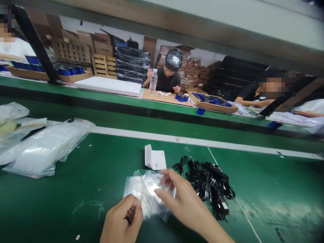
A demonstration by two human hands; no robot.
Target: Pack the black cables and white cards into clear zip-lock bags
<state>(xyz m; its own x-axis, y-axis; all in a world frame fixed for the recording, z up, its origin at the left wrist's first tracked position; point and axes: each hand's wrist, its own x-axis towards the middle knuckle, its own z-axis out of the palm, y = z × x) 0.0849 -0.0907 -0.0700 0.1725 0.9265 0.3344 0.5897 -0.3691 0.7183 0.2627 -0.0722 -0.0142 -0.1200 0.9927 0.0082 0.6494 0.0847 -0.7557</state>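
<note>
A clear resealable plastic bag (149, 192) lies between the hands, low at centre. The right hand (179, 199) lays spread fingers across it; the curled left hand (121, 219) meets its lower edge, any pinch hidden. A tangle of black cables (209, 185) lies just right, a white folded card (155, 159) just above, on a green workbench (76, 209).

Two bare hands of the wearer, at the bottom of the view

The left hand (123, 219) is seen only as far as the wrist, where it is cut off by the frame edge. The right hand (183, 202) is shown with slender fingers (167, 191) and a bare right forearm (215, 231). The nails are too small to be made out.
</note>
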